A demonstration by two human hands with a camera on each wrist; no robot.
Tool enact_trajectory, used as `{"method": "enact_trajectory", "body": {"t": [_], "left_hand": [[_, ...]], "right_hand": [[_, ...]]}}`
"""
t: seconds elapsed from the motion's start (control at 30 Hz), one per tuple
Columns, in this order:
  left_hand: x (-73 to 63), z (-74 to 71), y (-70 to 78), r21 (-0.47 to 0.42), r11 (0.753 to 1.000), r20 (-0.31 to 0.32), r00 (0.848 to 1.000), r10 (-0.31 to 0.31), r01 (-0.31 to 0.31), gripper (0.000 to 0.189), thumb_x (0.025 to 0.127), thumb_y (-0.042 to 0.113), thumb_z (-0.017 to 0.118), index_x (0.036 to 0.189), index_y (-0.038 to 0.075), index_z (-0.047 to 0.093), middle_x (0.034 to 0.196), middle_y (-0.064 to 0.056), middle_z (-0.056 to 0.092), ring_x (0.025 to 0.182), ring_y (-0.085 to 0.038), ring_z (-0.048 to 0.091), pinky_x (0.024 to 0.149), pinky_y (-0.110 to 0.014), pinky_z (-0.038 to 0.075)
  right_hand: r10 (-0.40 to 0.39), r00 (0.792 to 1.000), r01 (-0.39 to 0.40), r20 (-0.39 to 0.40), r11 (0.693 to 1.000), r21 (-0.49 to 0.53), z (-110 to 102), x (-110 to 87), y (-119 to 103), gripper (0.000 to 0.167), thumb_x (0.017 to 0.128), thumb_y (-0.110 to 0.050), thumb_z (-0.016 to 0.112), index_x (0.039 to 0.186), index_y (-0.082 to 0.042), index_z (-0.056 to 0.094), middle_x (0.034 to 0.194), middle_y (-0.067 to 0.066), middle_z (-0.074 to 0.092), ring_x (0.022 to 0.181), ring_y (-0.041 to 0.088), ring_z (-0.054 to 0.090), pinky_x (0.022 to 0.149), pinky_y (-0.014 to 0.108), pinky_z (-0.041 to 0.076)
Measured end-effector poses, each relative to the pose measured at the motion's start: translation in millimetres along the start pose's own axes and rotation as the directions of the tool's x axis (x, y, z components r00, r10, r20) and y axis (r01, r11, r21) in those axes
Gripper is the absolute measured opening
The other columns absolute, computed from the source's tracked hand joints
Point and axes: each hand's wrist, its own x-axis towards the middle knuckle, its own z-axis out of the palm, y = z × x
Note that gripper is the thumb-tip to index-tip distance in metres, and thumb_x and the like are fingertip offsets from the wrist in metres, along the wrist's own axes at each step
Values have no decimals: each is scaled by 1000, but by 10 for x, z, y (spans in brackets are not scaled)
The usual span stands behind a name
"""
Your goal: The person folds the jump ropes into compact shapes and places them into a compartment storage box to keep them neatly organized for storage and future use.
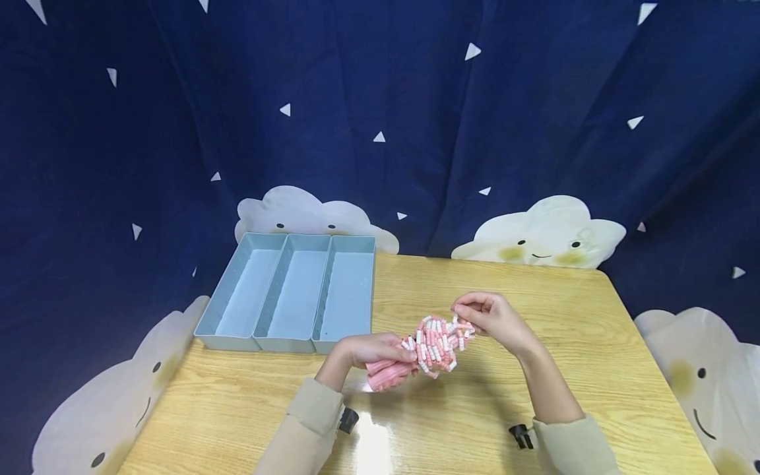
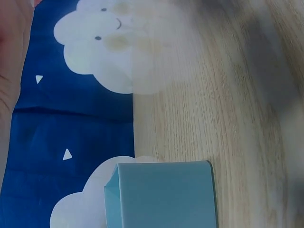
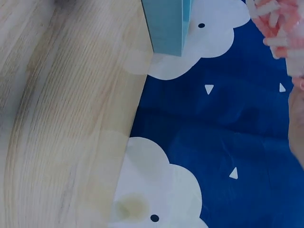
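Note:
A beaded jump rope (image 1: 436, 344) with pink and white segments is bunched up above the table, its pink handles (image 1: 388, 375) pointing toward the person. The left hand (image 1: 374, 348) grips the handles together with the near end of the bundle, thumb on top. At the bundle's far right end, the right hand (image 1: 495, 322) pinches a strand of beads between thumb and fingertips. In the right wrist view part of the beads (image 3: 280, 23) shows at the upper right corner, above the edge of the right hand (image 3: 297, 123). Only a strip of the left hand (image 2: 12, 61) enters the left wrist view.
A light blue tray (image 1: 285, 344) with three long compartments stands at the left back of the wooden table (image 1: 534, 396). Behind the table hangs a dark blue curtain (image 1: 368, 79) with white triangles and smiling clouds. Black clips (image 1: 521, 435) sit by the sleeves.

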Motion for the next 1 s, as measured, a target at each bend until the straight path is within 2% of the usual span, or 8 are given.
{"method": "enact_trajectory", "body": {"t": [0.1, 0.23, 0.3, 0.53, 0.67, 0.8, 0.9, 1.0], "left_hand": [[-1, -5, 1, 4, 1000, 1, 1000, 2, -2, 36, 97, 20, 38, 94, -13, 51, 64, -5, 60, 47, -9, 56, 46, -22, 48], [-1, -7, 6, 5, 1000, -1, 1000, 2, -2, 34, 96, 20, 38, 93, -12, 52, 64, -5, 60, 47, -9, 56, 47, -23, 48], [-2, -5, 8, 4, 1000, -1, 1000, 5, -5, 34, 97, 19, 38, 93, -12, 51, 65, -6, 59, 47, -10, 56, 46, -23, 48], [-13, -5, 15, -2, 1000, 6, 1000, 5, -5, 30, 97, 19, 37, 91, -7, 51, 64, -4, 59, 47, -9, 56, 46, -22, 48], [-12, -12, -4, 2, 1000, 12, 1000, 3, -3, 30, 97, 20, 37, 89, -4, 53, 63, -5, 59, 47, -9, 56, 46, -23, 48], [-11, -9, -7, -5, 1000, 6, 1000, -14, 14, 29, 97, 21, 38, 89, -2, 54, 62, -4, 59, 47, -9, 56, 46, -23, 48], [-13, -3, -1, -21, 1000, 1, 1000, -21, 21, 29, 97, 21, 38, 89, -1, 55, 62, -4, 59, 47, -9, 55, 45, -22, 47], [-17, -3, 0, -42, 999, 1, 1000, -26, 26, 28, 97, 20, 37, 88, 1, 55, 63, -5, 58, 47, -9, 56, 45, -22, 48]], "right_hand": [[5, 995, -18, 95, 990, 140, -61, -14, 12, 12, 90, -9, 56, 98, -11, 65, 71, -6, 59, 57, 2, 50, 50, 16, 43], [-62, 966, -26, 253, 943, 331, -120, -36, 20, 28, 89, 5, 49, 106, -12, 64, 90, 0, 68, 80, 7, 63, 70, 22, 54], [-92, 951, -22, 294, 932, 362, -132, -43, 23, 31, 88, 8, 48, 110, -11, 62, 93, 2, 67, 84, 9, 64, 74, 25, 54], [-159, 932, 40, 325, 938, 344, -115, -40, 33, 36, 84, 13, 52, 112, -10, 60, 89, 0, 63, 81, 7, 60, 71, 22, 53], [-206, 910, 84, 360, 941, 327, -93, -40, 20, 35, 83, 14, 53, 111, -7, 58, 84, -1, 57, 78, 5, 55, 68, 19, 52], [-255, 889, 134, 381, 939, 316, -73, -39, 6, 27, 82, 15, 52, 107, 3, 54, 81, -1, 56, 75, 6, 56, 68, 21, 52], [-263, 890, 138, 372, 934, 329, -53, -34, 1, 22, 81, 15, 54, 103, 8, 50, 81, 1, 61, 74, 11, 62, 69, 25, 53], [-249, 903, 129, 350, 935, 332, -35, -30, 3, 23, 80, 14, 57, 101, 5, 51, 82, 4, 64, 73, 17, 65, 69, 27, 54]]}}
